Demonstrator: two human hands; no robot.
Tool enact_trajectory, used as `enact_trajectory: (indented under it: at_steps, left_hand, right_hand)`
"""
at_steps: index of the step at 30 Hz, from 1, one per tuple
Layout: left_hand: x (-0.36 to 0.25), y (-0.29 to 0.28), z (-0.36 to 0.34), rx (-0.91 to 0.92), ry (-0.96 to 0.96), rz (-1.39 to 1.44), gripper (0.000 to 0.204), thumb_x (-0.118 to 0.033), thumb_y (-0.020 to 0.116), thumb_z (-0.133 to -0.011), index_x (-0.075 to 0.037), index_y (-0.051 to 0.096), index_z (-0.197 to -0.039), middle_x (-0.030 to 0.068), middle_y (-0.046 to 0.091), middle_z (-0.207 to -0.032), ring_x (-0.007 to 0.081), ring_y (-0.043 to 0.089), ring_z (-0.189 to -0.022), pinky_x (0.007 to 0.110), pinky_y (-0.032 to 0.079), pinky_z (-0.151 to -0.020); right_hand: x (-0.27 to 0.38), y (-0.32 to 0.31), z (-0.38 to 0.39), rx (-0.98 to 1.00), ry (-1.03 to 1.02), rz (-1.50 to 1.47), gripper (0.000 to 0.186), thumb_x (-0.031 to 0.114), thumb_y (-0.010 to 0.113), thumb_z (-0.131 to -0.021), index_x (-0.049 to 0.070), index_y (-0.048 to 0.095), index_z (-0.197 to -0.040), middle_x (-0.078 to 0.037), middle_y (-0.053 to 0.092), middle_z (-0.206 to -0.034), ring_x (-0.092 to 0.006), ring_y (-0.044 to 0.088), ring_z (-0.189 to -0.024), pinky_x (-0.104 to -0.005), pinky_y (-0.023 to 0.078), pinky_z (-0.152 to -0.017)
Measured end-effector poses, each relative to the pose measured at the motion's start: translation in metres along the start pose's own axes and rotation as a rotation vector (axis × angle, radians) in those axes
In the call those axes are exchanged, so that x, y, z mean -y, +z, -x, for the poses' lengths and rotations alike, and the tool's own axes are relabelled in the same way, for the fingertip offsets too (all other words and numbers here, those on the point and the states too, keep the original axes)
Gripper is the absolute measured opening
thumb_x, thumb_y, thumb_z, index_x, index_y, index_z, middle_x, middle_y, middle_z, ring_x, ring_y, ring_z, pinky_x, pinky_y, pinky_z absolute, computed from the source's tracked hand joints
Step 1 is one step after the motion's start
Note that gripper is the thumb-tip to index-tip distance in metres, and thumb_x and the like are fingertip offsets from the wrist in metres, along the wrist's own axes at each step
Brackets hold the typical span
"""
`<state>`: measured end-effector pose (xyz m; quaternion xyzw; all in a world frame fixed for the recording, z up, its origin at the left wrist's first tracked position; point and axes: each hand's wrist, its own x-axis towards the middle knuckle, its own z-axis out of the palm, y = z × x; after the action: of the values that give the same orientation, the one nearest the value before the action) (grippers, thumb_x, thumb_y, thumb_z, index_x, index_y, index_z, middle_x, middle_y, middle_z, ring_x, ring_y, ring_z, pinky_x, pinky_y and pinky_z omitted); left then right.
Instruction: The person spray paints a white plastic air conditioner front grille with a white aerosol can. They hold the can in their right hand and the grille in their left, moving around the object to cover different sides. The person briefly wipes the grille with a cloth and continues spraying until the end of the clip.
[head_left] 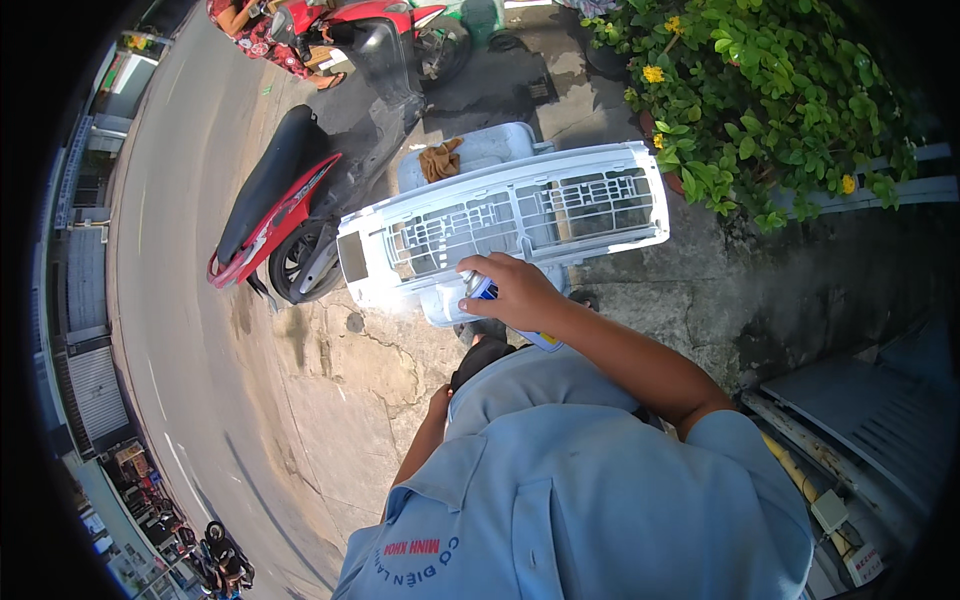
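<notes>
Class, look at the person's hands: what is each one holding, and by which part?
Right hand grips a small blue-and-white spray can around its body, over the white plastic grille panel. Left hand: mostly hidden, cannot tell.

Roadside pavement outside a row of small shopfronts, used as an open-air repair spot.

Cracked, stained concrete pavement (pixel 360 380) beside a curving grey asphalt road (pixel 170 300); red-and-black motor scooter (pixel 290 200) parked at the kerb, a second red scooter (pixel 380 20) further up. Shuttered shopfronts (pixel 85 290) along the far side of the road. Green shrub with yellow flowers (pixel 760 90) against a wall. White slatted plastic air-conditioner casing (pixel 510 215) propped over a pale tub (pixel 490 150) in full sun.
</notes>
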<state>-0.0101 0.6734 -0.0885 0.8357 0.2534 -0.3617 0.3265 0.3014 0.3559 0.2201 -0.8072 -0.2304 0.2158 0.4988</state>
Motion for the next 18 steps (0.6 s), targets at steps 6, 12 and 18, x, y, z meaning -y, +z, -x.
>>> enact_trajectory:
  at_steps: [6, 12, 18]
  left_hand:
    - [-0.003, 0.022, 0.008, -0.016, -0.152, 0.013, 0.044, -0.037, 0.066, -0.086, -0.009, 0.070, -0.119, 0.0180, 0.072, -0.116, 0.0319, 0.069, -0.109, 0.039, 0.052, -0.093]
    - [-0.036, 0.036, -0.024, 0.094, -0.166, 0.092, 0.046, -0.040, 0.067, -0.087, -0.010, 0.069, -0.121, 0.0194, 0.071, -0.118, 0.0330, 0.067, -0.112, 0.040, 0.052, -0.095]
    - [-0.130, 0.007, -0.047, 0.101, -0.044, -0.344, 0.049, -0.041, 0.078, -0.079, -0.013, 0.071, -0.119, 0.0143, 0.074, -0.110, 0.0297, 0.070, -0.103, 0.039, 0.053, -0.089]
  right_hand:
    - [-0.077, -0.158, 0.143, -0.415, 0.506, 0.047, 0.054, 0.033, 0.080, -0.083, 0.012, 0.061, -0.130, -0.015, 0.066, -0.116, -0.0304, 0.066, -0.102, -0.0402, 0.052, -0.089]
    - [-0.086, -0.217, 0.217, -0.592, 0.546, 0.136, 0.053, 0.030, 0.080, -0.083, 0.011, 0.062, -0.129, -0.014, 0.064, -0.115, -0.0289, 0.066, -0.102, -0.0399, 0.052, -0.087]
    - [-0.067, -0.143, 0.148, -0.250, 0.185, 0.222, 0.053, 0.043, 0.076, -0.085, 0.017, 0.062, -0.130, -0.013, 0.063, -0.117, -0.0338, 0.066, -0.105, -0.0428, 0.054, -0.087]
